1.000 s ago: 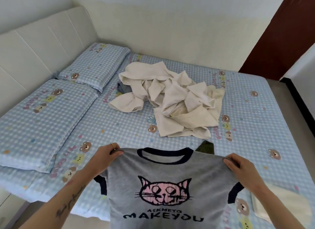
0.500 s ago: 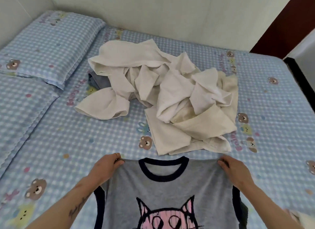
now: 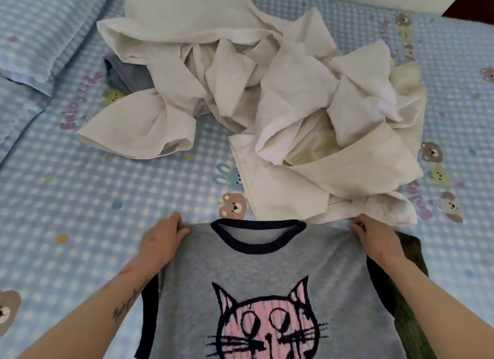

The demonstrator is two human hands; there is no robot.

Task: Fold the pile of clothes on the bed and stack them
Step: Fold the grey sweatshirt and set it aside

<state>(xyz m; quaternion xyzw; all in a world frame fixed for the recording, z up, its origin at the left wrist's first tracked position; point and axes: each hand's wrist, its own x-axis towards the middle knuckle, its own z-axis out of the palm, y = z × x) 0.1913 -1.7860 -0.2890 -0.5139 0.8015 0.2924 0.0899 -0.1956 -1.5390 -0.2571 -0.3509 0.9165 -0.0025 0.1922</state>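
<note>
hands (image 3: 160, 242) (image 3: 374, 241) pinch grey cat shirt (image 3: 262, 275) shoulders over bed (image 3: 80, 198).

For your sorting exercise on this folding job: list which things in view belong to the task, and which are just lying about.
Part of the job:
grey cat shirt, held at the shoulders by left hand and right hand
pile of white clothes
dark green garment under the shirt

Just there:
pillow
checked bed sheet
</note>
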